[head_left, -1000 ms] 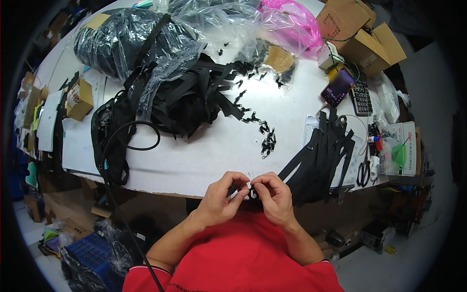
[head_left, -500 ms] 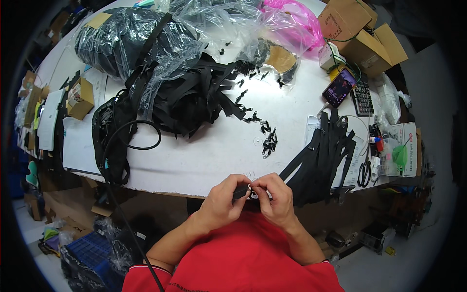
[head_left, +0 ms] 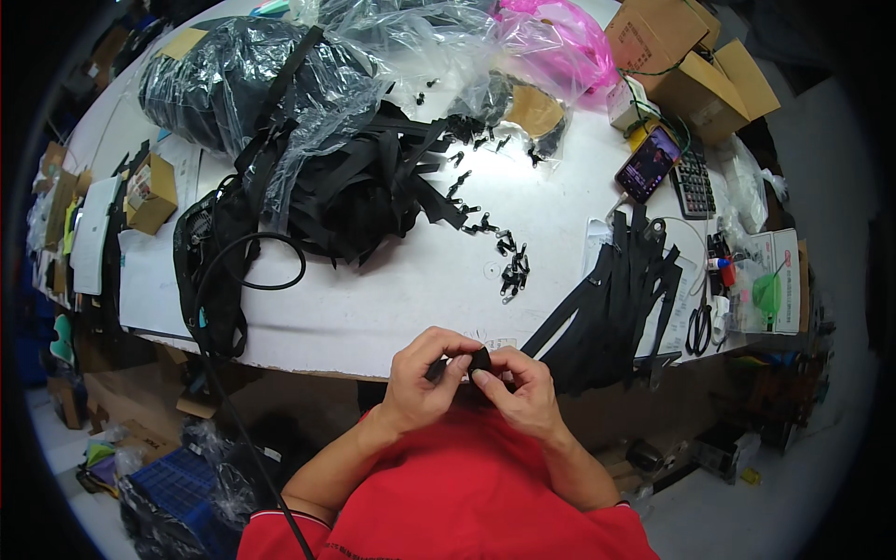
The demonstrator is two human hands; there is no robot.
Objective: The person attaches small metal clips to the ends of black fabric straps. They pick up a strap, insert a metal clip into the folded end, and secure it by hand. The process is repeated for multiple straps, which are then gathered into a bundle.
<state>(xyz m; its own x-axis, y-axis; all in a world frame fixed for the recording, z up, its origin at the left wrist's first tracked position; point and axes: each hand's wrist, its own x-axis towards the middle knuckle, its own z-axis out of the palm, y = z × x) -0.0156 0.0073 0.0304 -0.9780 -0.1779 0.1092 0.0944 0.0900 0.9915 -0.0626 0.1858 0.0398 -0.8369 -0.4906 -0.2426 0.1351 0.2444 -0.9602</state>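
From afar, I am pinching the black zipper tape (head_left: 481, 359) with left hand (head_left: 420, 381) and right hand (head_left: 525, 390) beside the tabletop (head_left: 373, 313) edge, apparently working its end, the next move probably calling for steady pressure.

One phone (head_left: 649, 165), one calculator (head_left: 693, 191) just right of it
Below the phone: one pair of scissors (head_left: 698, 329), one bunch of black strips (head_left: 590, 338). Left of it: one heap of black strips (head_left: 350, 210), one pink bag (head_left: 571, 47), over a dozen small black sliders (head_left: 516, 271), too clustered to count exactly. Below left: one left hand (head_left: 420, 381), one right hand (head_left: 525, 387).
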